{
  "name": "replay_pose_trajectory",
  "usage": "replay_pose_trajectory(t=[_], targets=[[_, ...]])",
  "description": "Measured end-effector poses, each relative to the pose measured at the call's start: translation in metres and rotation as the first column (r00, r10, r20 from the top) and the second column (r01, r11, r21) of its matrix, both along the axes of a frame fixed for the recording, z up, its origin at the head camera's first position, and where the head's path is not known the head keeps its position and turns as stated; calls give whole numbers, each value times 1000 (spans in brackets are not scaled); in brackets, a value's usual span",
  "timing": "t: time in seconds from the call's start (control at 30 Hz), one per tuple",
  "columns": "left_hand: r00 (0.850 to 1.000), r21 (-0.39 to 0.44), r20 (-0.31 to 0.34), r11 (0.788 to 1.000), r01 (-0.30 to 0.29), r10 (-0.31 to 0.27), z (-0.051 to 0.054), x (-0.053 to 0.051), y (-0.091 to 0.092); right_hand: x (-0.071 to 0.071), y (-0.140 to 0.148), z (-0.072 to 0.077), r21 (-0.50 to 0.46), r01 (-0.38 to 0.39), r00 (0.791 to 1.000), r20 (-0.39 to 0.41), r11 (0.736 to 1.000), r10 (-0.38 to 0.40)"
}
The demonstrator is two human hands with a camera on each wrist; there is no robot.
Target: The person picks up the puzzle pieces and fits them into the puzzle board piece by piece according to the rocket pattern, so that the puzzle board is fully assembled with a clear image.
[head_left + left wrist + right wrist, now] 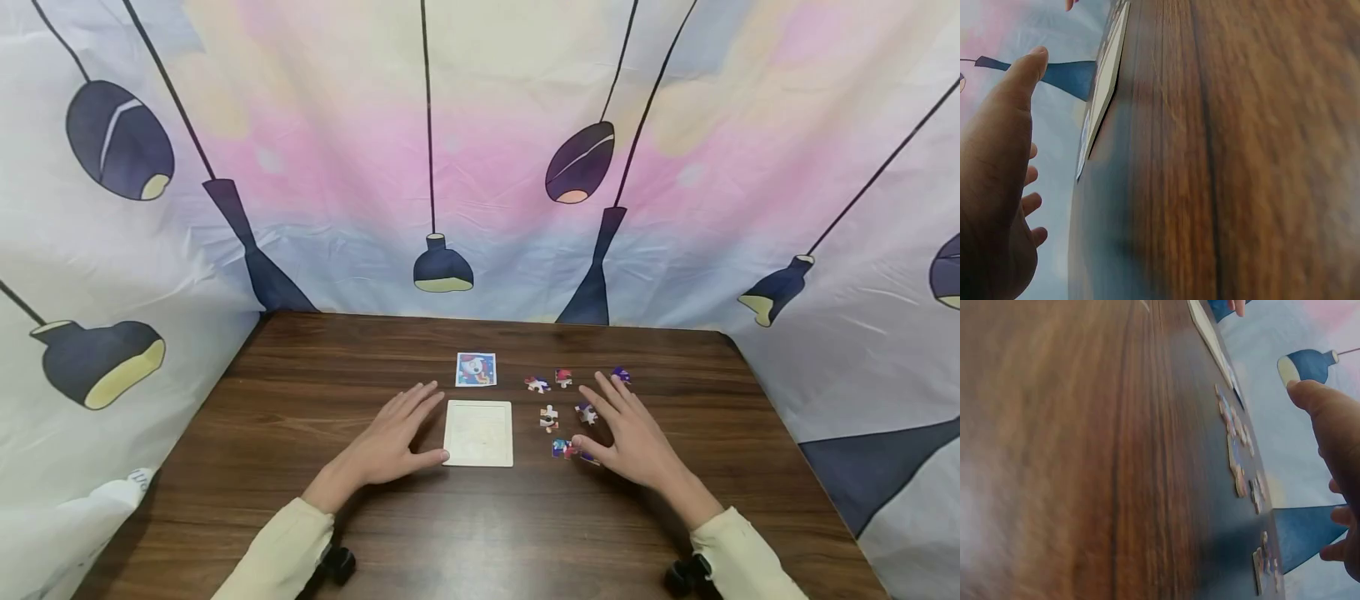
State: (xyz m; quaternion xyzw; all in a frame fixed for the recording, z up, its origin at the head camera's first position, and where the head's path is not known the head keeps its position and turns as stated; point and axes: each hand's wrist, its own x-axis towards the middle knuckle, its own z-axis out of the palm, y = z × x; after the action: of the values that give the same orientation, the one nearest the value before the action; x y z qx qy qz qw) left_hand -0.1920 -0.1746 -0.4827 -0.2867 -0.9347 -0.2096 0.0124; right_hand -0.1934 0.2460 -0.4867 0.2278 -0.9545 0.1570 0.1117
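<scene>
A pale square puzzle tray (478, 433) lies on the table between the two hands. Just left of it is the left hand (393, 437), fingers spread and holding nothing; its thumb is by the tray's edge. The right hand (630, 433) hovers with spread fingers over loose jigsaw pieces and grips none. In the head view the jigsaw pieces include a white one (549, 418), a red one (563, 378), a blue and red one (562, 448) and a purple one (621, 375); the right hand partly hides some. The right wrist view shows jigsaw pieces (1235, 465) lying flat below the hand.
A small picture card (476, 369) with a cartoon figure lies behind the tray. The dark wooden table (480, 525) reaches back to a hanging cloth (337, 167) printed with lamps, which also drapes both sides.
</scene>
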Motion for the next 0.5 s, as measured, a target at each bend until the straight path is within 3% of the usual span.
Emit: replay_pose_trajectory(t=[0.27,0.5], targets=[[995,53,97,998,29,-34,-7,-12,9,-16,-2,4,-84,-46,998,45,995,50],[987,67,150,996,51,-60,-11,-19,12,-31,-6,9,-99,-59,997,53,993,65]])
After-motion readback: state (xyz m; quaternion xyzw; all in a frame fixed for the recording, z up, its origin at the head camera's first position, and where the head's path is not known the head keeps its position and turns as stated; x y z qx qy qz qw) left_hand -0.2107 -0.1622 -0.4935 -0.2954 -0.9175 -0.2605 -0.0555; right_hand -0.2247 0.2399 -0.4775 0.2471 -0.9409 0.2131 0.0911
